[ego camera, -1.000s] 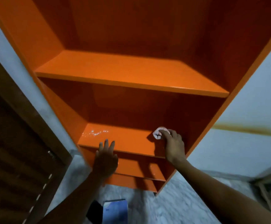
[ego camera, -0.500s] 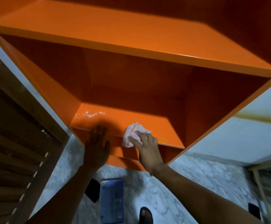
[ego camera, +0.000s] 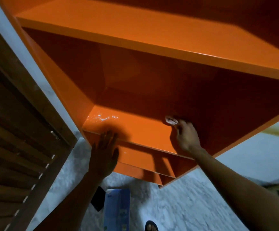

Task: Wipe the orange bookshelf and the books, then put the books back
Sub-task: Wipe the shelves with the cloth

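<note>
The orange bookshelf (ego camera: 135, 39) fills the upper view, its shelves bare of books. My right hand (ego camera: 186, 135) reaches into a lower compartment and grips a small white cloth (ego camera: 170, 120), pressed against the shelf board (ego camera: 143, 130) near the back right corner. My left hand (ego camera: 104, 150) lies flat with straight fingers on the front edge of that board. Wet streaks (ego camera: 102, 117) glisten at the board's back left. A blue book (ego camera: 118, 210) lies on the floor below, between my arms.
A brown louvred wooden door (ego camera: 15, 147) stands at the left. The floor (ego camera: 193, 205) is pale marble. A dark flat object (ego camera: 98, 198) lies beside the blue book. A sandalled foot (ego camera: 150, 226) shows at the bottom edge. A pale wall (ego camera: 260, 155) runs right.
My right hand has swept the cloth from the front middle of the shelf board back to the rear right corner. My left hand stays on the front edge.
</note>
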`<state>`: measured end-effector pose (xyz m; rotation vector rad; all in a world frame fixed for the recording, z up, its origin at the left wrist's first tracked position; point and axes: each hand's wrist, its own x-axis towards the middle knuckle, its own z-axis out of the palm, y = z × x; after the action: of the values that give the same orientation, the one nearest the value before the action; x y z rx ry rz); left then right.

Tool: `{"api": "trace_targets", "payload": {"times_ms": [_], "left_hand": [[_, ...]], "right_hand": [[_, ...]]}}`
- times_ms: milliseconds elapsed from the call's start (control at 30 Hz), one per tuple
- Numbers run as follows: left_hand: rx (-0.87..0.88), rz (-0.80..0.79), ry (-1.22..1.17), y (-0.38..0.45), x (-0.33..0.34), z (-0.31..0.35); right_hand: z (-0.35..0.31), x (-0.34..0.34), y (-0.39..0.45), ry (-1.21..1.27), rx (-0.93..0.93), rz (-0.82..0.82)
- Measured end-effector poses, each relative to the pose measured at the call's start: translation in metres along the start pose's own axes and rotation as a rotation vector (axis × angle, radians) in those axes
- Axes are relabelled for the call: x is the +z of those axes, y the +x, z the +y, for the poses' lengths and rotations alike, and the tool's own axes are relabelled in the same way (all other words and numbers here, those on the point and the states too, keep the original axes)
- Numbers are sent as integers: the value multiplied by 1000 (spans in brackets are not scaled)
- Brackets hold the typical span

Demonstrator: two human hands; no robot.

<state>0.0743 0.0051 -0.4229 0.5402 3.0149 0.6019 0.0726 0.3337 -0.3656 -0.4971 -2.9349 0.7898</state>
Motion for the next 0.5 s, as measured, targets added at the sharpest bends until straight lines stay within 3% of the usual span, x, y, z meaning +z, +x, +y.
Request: {"api": "trace_targets", "payload": {"times_ms": [100, 200, 333, 500], "left_hand": [[-37, 21, 58, 4, 3, -1], [-206, 67, 59, 15, 0, -6], [-308, 101, -25, 21, 1, -7], [-230, 75, -162, 13, -1, -28]], "right_hand": [[-8, 13, 13, -134, 2, -129], [-36, 35, 14, -320, -46, -54], [-69, 77, -12, -336, -351, -28], [-89, 106, -48, -184, -716, -44]]}}
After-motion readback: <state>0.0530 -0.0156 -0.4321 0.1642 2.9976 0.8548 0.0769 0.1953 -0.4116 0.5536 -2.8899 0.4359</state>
